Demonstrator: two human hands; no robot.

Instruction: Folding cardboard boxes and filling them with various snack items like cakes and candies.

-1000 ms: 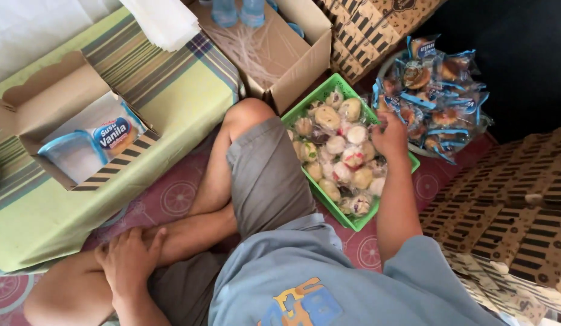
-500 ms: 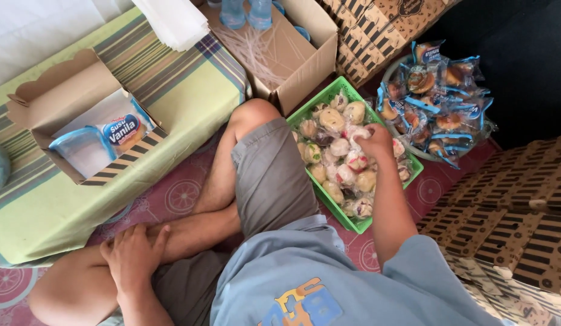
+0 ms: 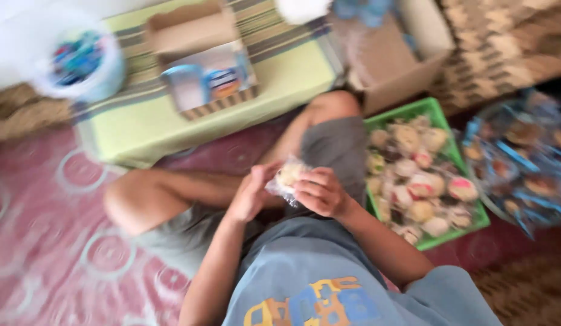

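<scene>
We see our right hand (image 3: 321, 192) and left hand (image 3: 251, 194) brought together over our lap, both clamped on one small pastry in a clear wrapper (image 3: 286, 178), right fingers on top, left palm against its side. The frame is blurred, so finer detail is lost. Just beside our right arm, a green tray (image 3: 434, 111) sits on the floor, packed with more wrapped pastries. Beyond its far side lies a heap of packets with blue trim (image 3: 522, 157). The floor carries a red mat with pale ring patterns (image 3: 63, 241). Past our knees stands a low table under a green striped cloth (image 3: 141, 124); an open cardboard box (image 3: 202, 66) rests near its middle, a pale tub (image 3: 81, 63) at its left end. Another open carton (image 3: 401, 54) stands off the table's right corner.
</scene>
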